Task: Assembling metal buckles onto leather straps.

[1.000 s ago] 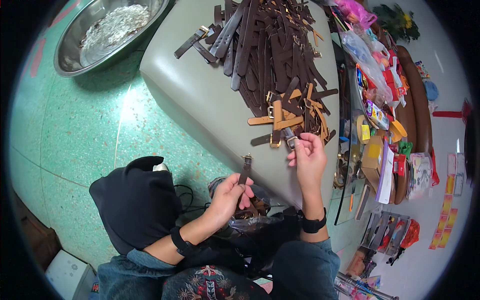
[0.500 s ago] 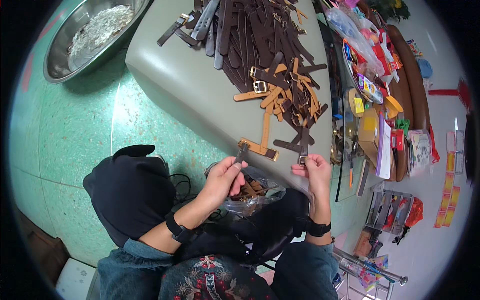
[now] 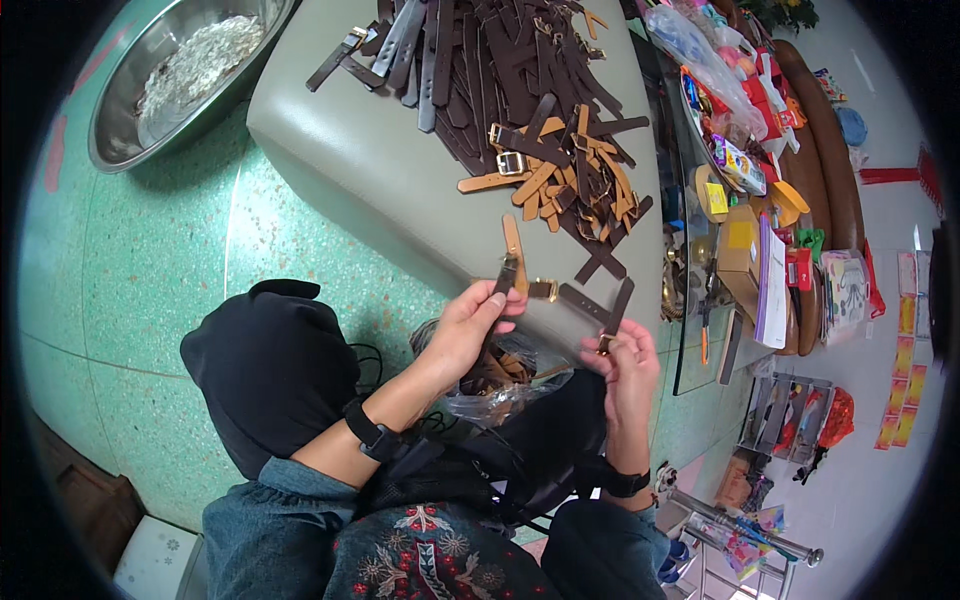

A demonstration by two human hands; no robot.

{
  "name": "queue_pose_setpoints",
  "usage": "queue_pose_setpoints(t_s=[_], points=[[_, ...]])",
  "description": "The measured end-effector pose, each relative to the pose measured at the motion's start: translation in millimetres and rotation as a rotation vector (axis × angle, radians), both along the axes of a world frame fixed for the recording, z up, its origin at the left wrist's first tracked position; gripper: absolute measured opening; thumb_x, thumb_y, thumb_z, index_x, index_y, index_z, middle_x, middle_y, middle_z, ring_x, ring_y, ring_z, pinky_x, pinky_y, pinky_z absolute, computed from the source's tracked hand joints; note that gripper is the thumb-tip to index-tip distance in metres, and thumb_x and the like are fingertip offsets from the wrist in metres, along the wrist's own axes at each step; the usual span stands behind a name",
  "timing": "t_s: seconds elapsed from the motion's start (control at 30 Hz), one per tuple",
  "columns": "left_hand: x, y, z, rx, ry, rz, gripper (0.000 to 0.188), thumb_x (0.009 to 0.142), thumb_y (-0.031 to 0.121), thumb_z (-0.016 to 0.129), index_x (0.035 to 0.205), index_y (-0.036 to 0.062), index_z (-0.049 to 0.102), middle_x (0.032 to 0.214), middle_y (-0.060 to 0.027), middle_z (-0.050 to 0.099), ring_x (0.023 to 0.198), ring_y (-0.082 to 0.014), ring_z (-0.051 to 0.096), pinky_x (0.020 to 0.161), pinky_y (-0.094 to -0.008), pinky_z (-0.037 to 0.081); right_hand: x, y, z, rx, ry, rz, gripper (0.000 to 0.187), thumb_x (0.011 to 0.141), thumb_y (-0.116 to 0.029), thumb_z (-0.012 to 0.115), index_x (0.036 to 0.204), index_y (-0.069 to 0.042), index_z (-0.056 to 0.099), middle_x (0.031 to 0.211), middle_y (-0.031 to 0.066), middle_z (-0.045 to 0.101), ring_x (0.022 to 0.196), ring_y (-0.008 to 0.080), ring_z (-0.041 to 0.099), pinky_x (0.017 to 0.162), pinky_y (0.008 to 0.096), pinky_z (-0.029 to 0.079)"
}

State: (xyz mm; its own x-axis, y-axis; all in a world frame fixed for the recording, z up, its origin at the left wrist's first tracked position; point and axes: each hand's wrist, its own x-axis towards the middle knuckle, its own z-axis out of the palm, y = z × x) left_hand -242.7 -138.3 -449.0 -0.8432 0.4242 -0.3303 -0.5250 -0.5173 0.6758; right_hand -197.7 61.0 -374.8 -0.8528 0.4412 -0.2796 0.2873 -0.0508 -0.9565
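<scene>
My left hand [image 3: 472, 328] pinches a dark brown leather strap [image 3: 507, 278]; a tan strap end [image 3: 512, 235] rises beyond it and a gold-coloured buckle [image 3: 551, 290] shows on its right. Between the fingertips of my right hand [image 3: 628, 362] is a second dark leather strap [image 3: 618, 308], gripped at its small buckle [image 3: 605, 343]. Both hands are closed, over the near edge of a grey-green padded seat [image 3: 400, 200]. Farther off on the seat lies a heap of dark and tan straps [image 3: 515, 85], several with buckles. Below my hands a clear plastic bag [image 3: 495, 400] contains more straps.
A metal basin [image 3: 110, 140] with crumpled silvery material stands at the far left. Black cloth [image 3: 270, 375] covers something left of my arm. On the right are a glass table [image 3: 690, 350] with boxes and packages, a brown sofa [image 3: 815, 170] and a wire rack [image 3: 790, 415].
My left hand has moved slightly up and right, tilting its strap upright. My right hand has moved a little down and left, and its strap has drawn away from the heap.
</scene>
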Motion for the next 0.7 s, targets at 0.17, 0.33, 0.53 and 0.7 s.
queue_pose_setpoints(t_s=[0.17, 0.33, 0.53, 0.7], points=[[-24, 8, 11, 0.061, 0.078, 0.043, 0.023, 0.095, 0.016, 0.041, 0.107, 0.0001, 0.054, 0.125, -0.0098, 0.048, 0.110, -0.0148, 0.047, 0.095, -0.0285, 0.037, 6, -3, -7, -0.120, -0.015, 0.043, 0.022, 0.083, 0.006, 0.040, 0.105, 0.005, 0.043, 0.090, 0.0149, 0.059, 0.079, 0.0265, 0.064, 0.063, 0.0322, 0.057], [-5, 0, 9, 0.083, 0.059, 0.055, 0.021, 0.095, 0.016, 0.043, 0.105, 0.0009, 0.052, 0.097, -0.0049, 0.056, 0.079, -0.0104, 0.052, 0.073, -0.0245, 0.043, 12, -7, -8, -0.201, -0.136, 0.091, 0.021, 0.083, 0.006, 0.040, 0.103, 0.005, 0.045, 0.095, 0.0141, 0.057, 0.082, 0.0278, 0.064, 0.067, 0.0325, 0.057], [11, -5, 15, -0.074, 0.000, -0.087, 0.015, 0.092, 0.019, 0.049, 0.094, 0.0046, 0.051, 0.065, 0.0018, 0.046, 0.054, -0.0059, 0.044, 0.049, -0.0201, 0.034, 9, -20, -8, -0.183, -0.216, 0.214, 0.021, 0.083, 0.005, 0.043, 0.104, 0.005, 0.046, 0.097, 0.0130, 0.055, 0.081, 0.0246, 0.063, 0.068, 0.0312, 0.056], [11, -8, 2, -0.054, -0.038, -0.077, 0.018, 0.093, 0.019, 0.049, 0.079, 0.0084, 0.046, 0.061, 0.0032, 0.044, 0.051, -0.0057, 0.042, 0.047, -0.0204, 0.034, 8, -25, -13, 0.605, -0.035, 0.350, 0.020, 0.084, 0.000, 0.052, 0.104, 0.003, 0.051, 0.099, 0.0118, 0.056, 0.070, 0.0149, 0.060, 0.060, 0.0243, 0.051]])
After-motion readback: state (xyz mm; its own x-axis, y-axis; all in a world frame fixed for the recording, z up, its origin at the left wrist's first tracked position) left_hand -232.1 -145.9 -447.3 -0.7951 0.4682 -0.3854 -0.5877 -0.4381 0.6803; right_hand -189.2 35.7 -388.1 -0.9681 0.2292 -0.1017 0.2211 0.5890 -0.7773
